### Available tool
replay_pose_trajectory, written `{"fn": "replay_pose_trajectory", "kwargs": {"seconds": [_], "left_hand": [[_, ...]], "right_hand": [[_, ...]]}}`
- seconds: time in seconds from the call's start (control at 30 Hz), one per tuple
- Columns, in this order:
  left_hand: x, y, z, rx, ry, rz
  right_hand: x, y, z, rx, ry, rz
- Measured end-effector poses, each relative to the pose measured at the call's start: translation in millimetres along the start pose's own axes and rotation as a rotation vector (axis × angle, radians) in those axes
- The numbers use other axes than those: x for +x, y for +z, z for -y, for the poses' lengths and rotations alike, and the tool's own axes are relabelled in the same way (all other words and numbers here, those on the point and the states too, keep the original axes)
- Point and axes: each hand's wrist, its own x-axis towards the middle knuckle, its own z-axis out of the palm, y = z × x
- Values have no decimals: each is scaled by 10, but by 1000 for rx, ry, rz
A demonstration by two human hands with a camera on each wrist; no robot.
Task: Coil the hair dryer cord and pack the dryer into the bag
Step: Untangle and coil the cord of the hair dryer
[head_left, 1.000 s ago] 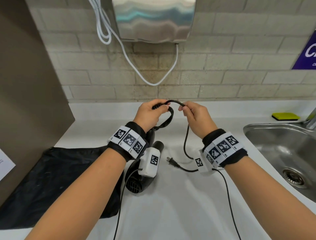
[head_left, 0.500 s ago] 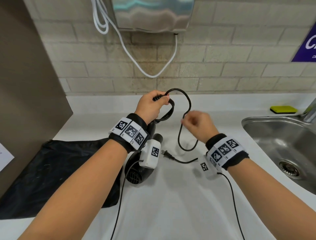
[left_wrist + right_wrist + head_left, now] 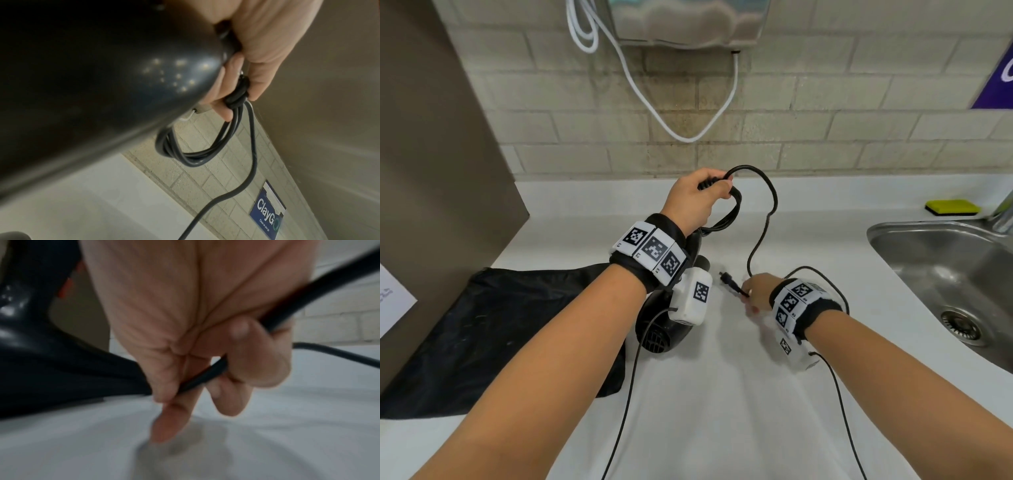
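A first-person view looks down at a white surface (image 3: 722, 394) set against a pale brick wall (image 3: 825, 113). At the far left stands a brown panel (image 3: 431, 171). In front of it a black bag (image 3: 500, 325) lies flat on the surface, crumpled, its right edge just beside the hair dryer.

The black hair dryer (image 3: 664, 335) is partly hidden by the left wrist and its camera; its grilled rear end faces the viewer. The left hand (image 3: 695, 202) is raised above the surface near the wall, with its fingers (image 3: 224, 104) curled tight round the dryer's handle and several gathered loops of the black cord (image 3: 763, 233). The left wrist view shows the bundled loops hanging below the fist.

From the left hand one free stretch of cord arcs up and to the right, then drops toward the right hand (image 3: 756, 291), which is low over the surface, to the right of the dryer. In the blurred right wrist view its thumb and fingers (image 3: 257, 356) are closed on the cord, pinching it near the end. The plug (image 3: 727, 279) sticks out just left of this hand, pointing toward the dryer.

On the wall above hangs a metal hand dryer (image 3: 688, 24) with a white cable (image 3: 688, 133) looping beneath it. At the right is a steel sink (image 3: 945, 281), a yellow sponge (image 3: 952, 206) beside it near the wall, and a purple sign (image 3: 996, 85) at the edge of view.
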Motion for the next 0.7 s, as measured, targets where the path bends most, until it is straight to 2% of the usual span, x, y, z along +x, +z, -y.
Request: {"fn": "replay_pose_trajectory", "kwargs": {"seconds": [0.07,0.13,0.2,0.27,0.33,0.43,0.6,0.7], "left_hand": [[1,0,1,-4,10,4],[7,3,7,-13,13,-4],[11,10,11,-7,29,-11],[12,13,11,-1,49,-10],[10,11,11,11,60,-8],[13,0,26,20,62,-14],[-19,27,-2,6,55,7],[-35,82,-7,-17,20,38]], "right_hand": [[-66,-127,-10,104,-43,-54],[-144,-228,-56,392,-132,-175],[-239,-305,-85,651,-265,-369],[-320,-353,-89,814,-362,-580],[-356,-398,-57,854,-367,-757],[-351,-457,-15,869,-274,-950],[-326,-527,135,768,-211,-944],[-337,-594,271,914,-224,-1069]]}}
